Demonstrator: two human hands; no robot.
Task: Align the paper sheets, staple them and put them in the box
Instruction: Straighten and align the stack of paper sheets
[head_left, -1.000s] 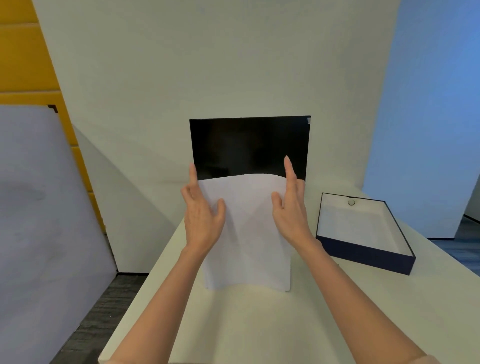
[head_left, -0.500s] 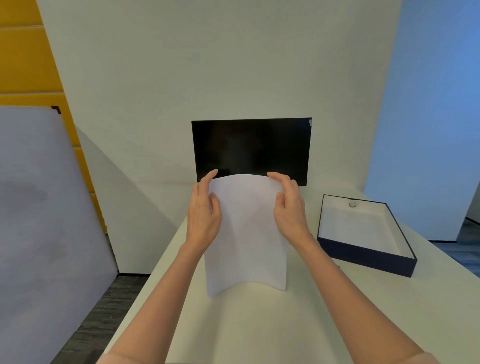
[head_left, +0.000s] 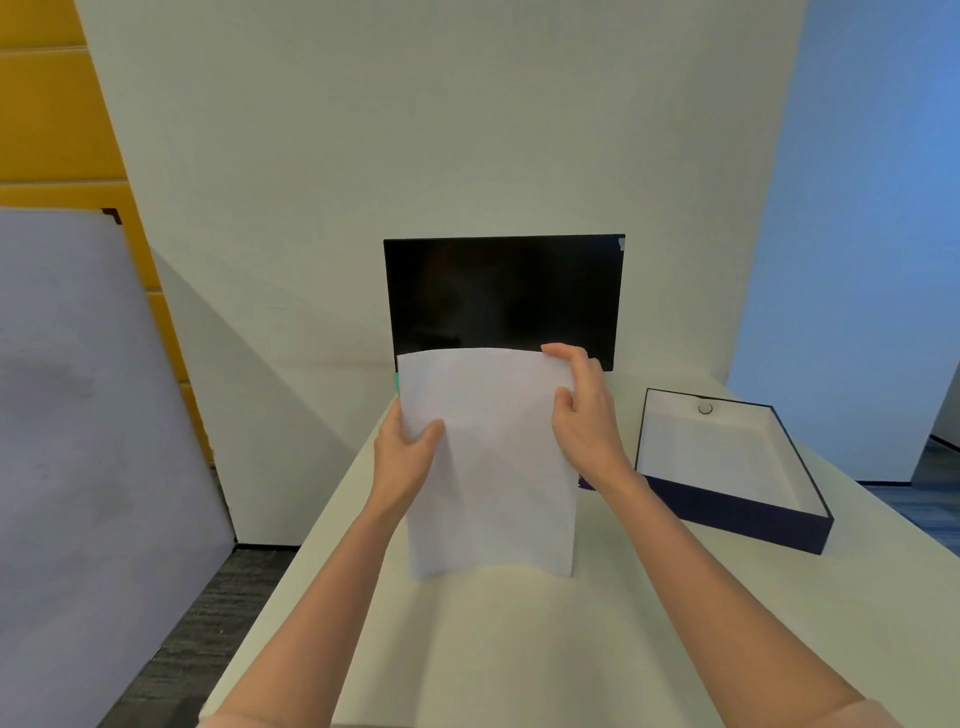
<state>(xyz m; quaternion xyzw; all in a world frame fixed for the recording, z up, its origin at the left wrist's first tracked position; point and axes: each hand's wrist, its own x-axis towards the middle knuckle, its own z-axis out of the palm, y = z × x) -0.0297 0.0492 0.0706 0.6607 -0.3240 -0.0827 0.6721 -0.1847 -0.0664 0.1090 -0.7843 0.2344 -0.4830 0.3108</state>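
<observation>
- We saw the paper sheets (head_left: 493, 457) standing upright on the table (head_left: 519, 649), their lower edge resting on it and the stack slightly bowed, in front of a dark screen (head_left: 504, 296)
- The left hand (head_left: 402, 457) gripped the left edge, thumb across the front; the right hand (head_left: 587, 421) pinched the upper right corner, fingers curled over the top edge
- We judged this to be the aligning step: the sheets were being squared against the table, with stapling and boxing not yet done
- The next move, we thought, called for level edges and a firm hold on one corner, then a stapler; we could find none in view, only a purple sliver behind the right wrist that we could not identify
- The box (head_left: 737, 514) lay open on the table, to the right and apart from the sheets; it held no paper, only a small round object (head_left: 705, 409) near its far wall
</observation>
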